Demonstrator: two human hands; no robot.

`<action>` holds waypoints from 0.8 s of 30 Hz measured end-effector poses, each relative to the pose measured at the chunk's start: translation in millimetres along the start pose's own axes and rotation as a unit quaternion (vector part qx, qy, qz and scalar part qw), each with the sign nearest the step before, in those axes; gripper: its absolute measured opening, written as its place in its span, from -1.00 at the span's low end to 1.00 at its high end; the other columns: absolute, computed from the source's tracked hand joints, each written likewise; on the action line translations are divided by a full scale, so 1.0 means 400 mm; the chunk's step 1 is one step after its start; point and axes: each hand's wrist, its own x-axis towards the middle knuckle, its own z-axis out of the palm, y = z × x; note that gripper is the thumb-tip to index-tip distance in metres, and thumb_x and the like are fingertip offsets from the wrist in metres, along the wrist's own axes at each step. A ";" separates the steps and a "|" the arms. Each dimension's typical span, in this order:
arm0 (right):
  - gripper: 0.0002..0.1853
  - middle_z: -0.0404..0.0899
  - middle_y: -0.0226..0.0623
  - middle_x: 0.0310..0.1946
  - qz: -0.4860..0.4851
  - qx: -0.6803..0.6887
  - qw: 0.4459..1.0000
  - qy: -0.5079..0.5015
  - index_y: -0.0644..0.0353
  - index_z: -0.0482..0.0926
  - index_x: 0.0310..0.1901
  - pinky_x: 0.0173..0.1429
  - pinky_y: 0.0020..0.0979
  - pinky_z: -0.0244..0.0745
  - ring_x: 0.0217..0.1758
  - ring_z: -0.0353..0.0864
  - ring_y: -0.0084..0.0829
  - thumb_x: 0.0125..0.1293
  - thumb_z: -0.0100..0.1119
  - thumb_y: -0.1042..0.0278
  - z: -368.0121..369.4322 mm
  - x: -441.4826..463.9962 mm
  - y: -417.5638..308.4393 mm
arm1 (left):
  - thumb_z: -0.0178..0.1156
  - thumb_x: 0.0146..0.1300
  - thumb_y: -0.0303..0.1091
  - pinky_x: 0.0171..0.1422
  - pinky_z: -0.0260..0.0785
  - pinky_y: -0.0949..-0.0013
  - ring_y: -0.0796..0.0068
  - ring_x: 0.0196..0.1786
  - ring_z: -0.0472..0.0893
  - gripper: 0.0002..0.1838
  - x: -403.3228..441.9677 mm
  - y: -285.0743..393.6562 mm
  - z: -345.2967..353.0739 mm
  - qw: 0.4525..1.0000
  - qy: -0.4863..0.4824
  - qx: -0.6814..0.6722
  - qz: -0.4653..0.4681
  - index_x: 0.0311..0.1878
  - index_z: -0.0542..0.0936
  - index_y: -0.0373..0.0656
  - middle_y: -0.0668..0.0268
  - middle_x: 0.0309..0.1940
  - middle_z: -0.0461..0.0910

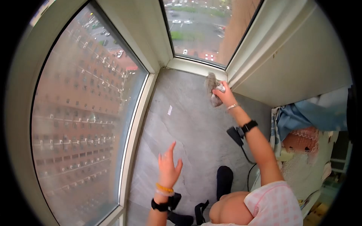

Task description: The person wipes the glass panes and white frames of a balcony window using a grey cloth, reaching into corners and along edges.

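My right hand (225, 95) is closed around a crumpled grey-and-white rag (212, 84) in the far corner of the floor, close to the window frame's lower edge. Part of the rag sticks out past my fingers towards the frame. My left hand (169, 167) hangs over the grey floor (196, 120) with its fingers apart and holds nothing. Beyond its fingertips, a small whitish scrap (169, 110) lies on the floor.
A tall window (90, 124) rises on the left, another window (200, 30) ahead. At right stand a pale panel (301, 56) and a surface with blue cloth (320, 113) and pink lace fabric (301, 139). A black device (235, 136) with a cable lies near my right forearm.
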 end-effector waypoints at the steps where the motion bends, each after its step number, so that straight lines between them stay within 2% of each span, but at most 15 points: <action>1: -0.52 0.52 -0.25 0.06 0.024 0.181 0.981 -0.060 0.20 0.33 0.18 0.15 -0.23 0.46 0.07 0.56 -0.32 0.23 0.11 0.29 0.040 -0.050 -0.014 | 0.14 0.21 -0.44 0.36 0.15 0.00 0.25 0.28 0.42 -0.31 0.032 -0.005 0.012 0.987 0.003 -0.161 -0.013 0.42 0.16 -0.10 0.17 0.22 0.42; 2: -0.49 0.49 -0.23 0.11 0.086 0.273 0.954 -0.094 0.19 0.30 0.23 0.20 -0.25 0.44 0.14 0.52 -0.31 0.25 0.09 0.29 0.073 -0.094 -0.016 | 0.14 0.25 -0.42 0.34 0.22 0.12 0.29 0.28 0.41 -0.31 0.060 -0.004 0.013 0.948 0.007 -0.316 -0.023 0.44 0.13 -0.11 0.18 0.25 0.40; 3: -0.46 0.46 -0.22 0.15 0.148 0.360 0.912 -0.126 0.18 0.28 0.27 0.25 -0.26 0.42 0.20 0.48 -0.30 0.26 0.06 0.29 0.104 -0.136 -0.020 | 0.14 0.25 -0.42 0.34 0.22 0.12 0.29 0.28 0.41 -0.31 0.079 0.013 0.004 0.947 0.016 -0.319 -0.025 0.44 0.13 -0.11 0.18 0.25 0.40; 4: -0.45 0.45 -0.22 0.17 0.168 0.376 0.898 -0.153 0.18 0.26 0.29 0.28 -0.27 0.40 0.21 0.47 -0.29 0.27 0.05 0.28 0.131 -0.179 -0.031 | 0.14 0.28 -0.40 0.31 0.26 0.21 0.33 0.27 0.42 -0.32 0.096 0.039 -0.006 0.886 -0.014 -0.457 -0.078 0.44 0.13 -0.12 0.18 0.27 0.38; 5: -0.43 0.45 -0.22 0.18 0.188 0.391 0.883 -0.178 0.18 0.25 0.31 0.31 -0.27 0.38 0.22 0.47 -0.29 0.28 0.04 0.26 0.153 -0.214 -0.043 | 0.13 0.31 -0.38 0.29 0.30 0.29 0.37 0.26 0.42 -0.34 0.107 0.057 -0.010 0.800 -0.045 -0.585 -0.126 0.44 0.12 -0.14 0.18 0.29 0.35; 6: -0.43 0.45 -0.22 0.18 0.192 0.388 0.883 -0.183 0.18 0.25 0.31 0.31 -0.27 0.38 0.22 0.47 -0.29 0.28 0.04 0.26 0.167 -0.237 -0.042 | 0.12 0.33 -0.39 0.22 0.35 0.31 0.43 0.21 0.45 -0.38 0.114 0.059 -0.003 0.754 -0.052 -0.640 -0.137 0.42 0.17 -0.18 0.17 0.30 0.33; 7: -0.43 0.44 -0.21 0.18 0.208 0.396 0.868 -0.216 0.20 0.24 0.31 0.31 -0.26 0.37 0.23 0.46 -0.30 0.28 0.04 0.24 0.177 -0.256 -0.041 | 0.12 0.33 -0.39 0.22 0.35 0.31 0.43 0.21 0.45 -0.38 0.112 0.064 0.000 0.754 -0.048 -0.641 -0.138 0.42 0.17 -0.18 0.17 0.30 0.33; 9: -0.42 0.43 -0.21 0.19 0.227 0.402 0.851 -0.250 0.22 0.24 0.31 0.31 -0.26 0.37 0.24 0.45 -0.31 0.29 0.04 0.21 0.186 -0.273 -0.049 | 0.13 0.32 -0.41 0.14 0.40 0.37 0.49 0.11 0.50 -0.51 0.102 0.075 -0.002 0.717 -0.043 -0.682 -0.137 0.30 0.32 -0.23 0.20 0.19 0.43; 11: -0.39 0.38 -0.20 0.23 0.222 0.293 0.905 -0.212 0.25 0.22 0.32 0.32 -0.27 0.34 0.27 0.40 -0.34 0.31 0.05 0.13 0.189 -0.281 -0.058 | 0.14 0.31 -0.43 0.10 0.41 0.41 0.53 0.05 0.52 -0.58 0.086 0.061 0.011 0.718 -0.024 -0.683 -0.133 0.22 0.38 -0.25 0.25 0.11 0.47; 12: -0.39 0.38 -0.20 0.23 0.223 0.291 0.906 -0.213 0.25 0.22 0.32 0.32 -0.27 0.34 0.27 0.40 -0.34 0.31 0.05 0.13 0.190 -0.282 -0.052 | 0.15 0.30 -0.44 0.06 0.42 0.44 0.57 0.00 0.53 -0.65 0.080 0.058 0.014 0.719 -0.006 -0.683 -0.129 0.13 0.44 -0.26 0.30 0.03 0.52; 14: -0.34 0.32 -0.20 0.27 0.076 0.139 0.979 -0.127 0.27 0.19 0.33 0.33 -0.29 0.33 0.30 0.35 -0.38 0.32 0.10 0.08 0.195 -0.281 -0.032 | 0.15 0.29 -0.46 0.04 0.41 0.47 0.60 -0.04 0.53 -0.71 0.070 0.061 0.010 0.735 0.017 -0.666 -0.125 0.07 0.46 -0.26 0.33 -0.03 0.54; 16: -0.34 0.36 -0.21 0.24 0.097 0.185 0.969 -0.131 0.27 0.18 0.34 0.31 -0.31 0.34 0.27 0.39 -0.38 0.31 0.11 0.11 0.205 -0.296 -0.068 | 0.16 0.28 -0.48 0.02 0.40 0.49 0.63 -0.08 0.52 -0.76 0.069 0.061 0.007 0.750 0.042 -0.649 -0.119 0.01 0.49 -0.26 0.36 -0.09 0.55; 18: -0.34 0.39 -0.21 0.21 0.121 0.232 0.956 -0.132 0.27 0.18 0.34 0.30 -0.33 0.35 0.23 0.43 -0.38 0.31 0.13 0.14 0.217 -0.313 -0.074 | 0.17 0.26 -0.51 0.00 0.38 0.52 0.65 -0.09 0.50 -0.79 0.067 0.052 0.007 0.827 0.094 -0.546 -0.095 -0.03 0.51 -0.27 0.36 -0.12 0.56; 20: -0.37 0.38 -0.24 0.21 0.069 0.082 0.985 -0.136 0.26 0.17 0.35 0.27 -0.36 0.37 0.23 0.41 -0.43 0.33 0.13 0.24 0.230 -0.329 -0.057 | 0.17 0.26 -0.51 0.00 0.38 0.52 0.64 -0.10 0.50 -0.80 0.064 0.057 -0.004 0.825 0.094 -0.550 -0.090 -0.05 0.51 -0.27 0.36 -0.14 0.56; 24: -0.30 0.29 -0.24 0.28 0.114 -0.033 0.978 -0.169 0.24 0.00 0.42 0.26 -0.35 0.36 0.27 0.36 -0.38 0.36 0.10 0.29 0.201 -0.289 -0.030 | 0.17 0.24 -0.52 0.03 0.37 0.50 0.60 -0.09 0.51 -0.82 0.056 0.058 -0.016 0.819 0.118 -0.556 -0.081 -0.09 0.52 -0.28 0.32 -0.12 0.58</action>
